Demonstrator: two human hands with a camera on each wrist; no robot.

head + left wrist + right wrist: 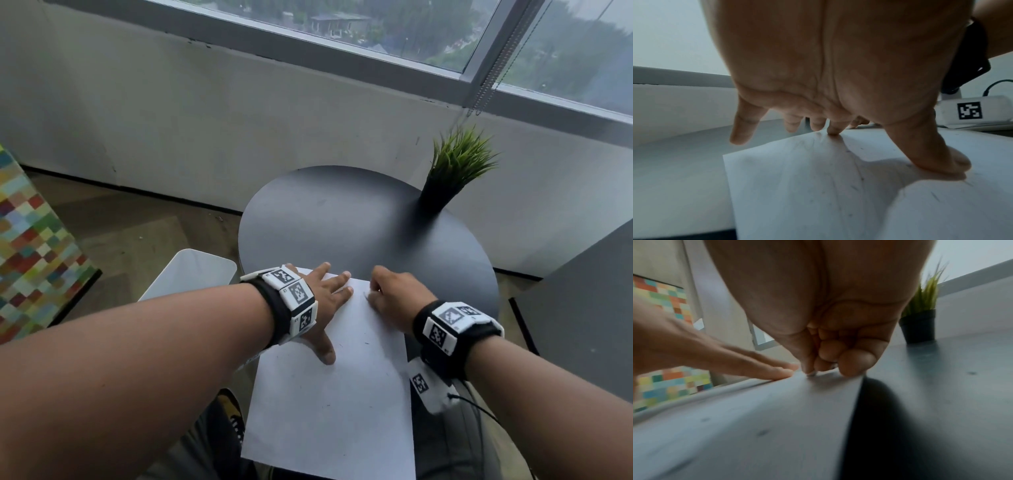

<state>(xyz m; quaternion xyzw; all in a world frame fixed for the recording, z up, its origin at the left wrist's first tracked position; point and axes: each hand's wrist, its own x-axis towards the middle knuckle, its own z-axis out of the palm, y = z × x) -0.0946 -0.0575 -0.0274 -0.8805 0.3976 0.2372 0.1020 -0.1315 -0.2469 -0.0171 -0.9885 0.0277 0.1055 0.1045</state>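
1. A white sheet of paper lies on a round dark table; its near part sticks out past the table's near rim, toward the person
2. The left hand lies flat on the far left part of the sheet, fingers straight and spread; the thumb and a fingertip press on the paper, grasping nothing
3. The right hand is at the sheet's far edge, near its right corner, with its fingers curled and bunched, tips on the paper; I cannot tell whether they pinch it
4. The two hands are just beside each other
5. A small potted plant stands at the table's far right rim, well apart from the sheet
6. A white bin stands on the floor left of the table
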